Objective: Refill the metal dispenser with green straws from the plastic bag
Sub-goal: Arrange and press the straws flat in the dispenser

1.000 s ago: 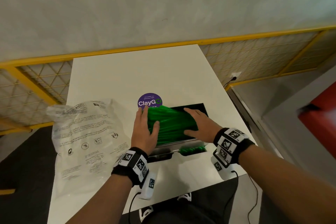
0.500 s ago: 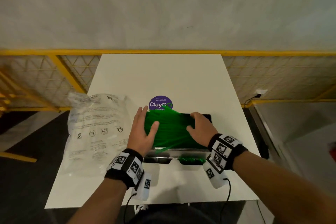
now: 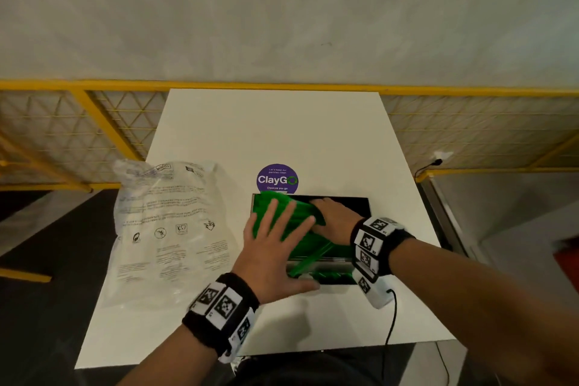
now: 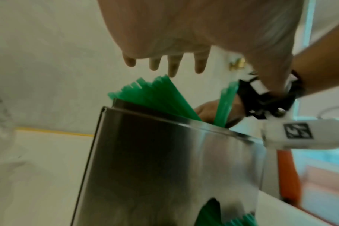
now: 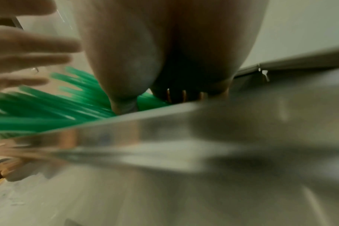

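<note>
The metal dispenser [image 3: 332,259] stands open-topped on the white table [image 3: 282,128]. A bundle of green straws [image 3: 313,244] lies slanted in it, the left ends sticking up over the rim [image 4: 145,93] and one straw poking over the front edge. My left hand [image 3: 282,219] hovers over the bundle with spread, straight fingers [image 4: 172,67]. My right hand [image 3: 335,219] reaches down into the right part of the box and presses on the straws [image 5: 39,110]; its fingertips are hidden behind the rim [image 5: 203,110]. More straws show in the lower front slot [image 3: 329,276].
A crumpled clear plastic bag [image 3: 169,222] lies on the table left of the dispenser. A purple ClayGo sticker [image 3: 277,179] sits just behind it. A yellow mesh railing [image 3: 94,135] runs behind the table, and a cable [image 3: 391,323] hangs from my right wrist.
My left hand has left the bundle's left end and now spreads above the straws. The right hand has sunk deeper into the box, and the straws have tipped up at the left.
</note>
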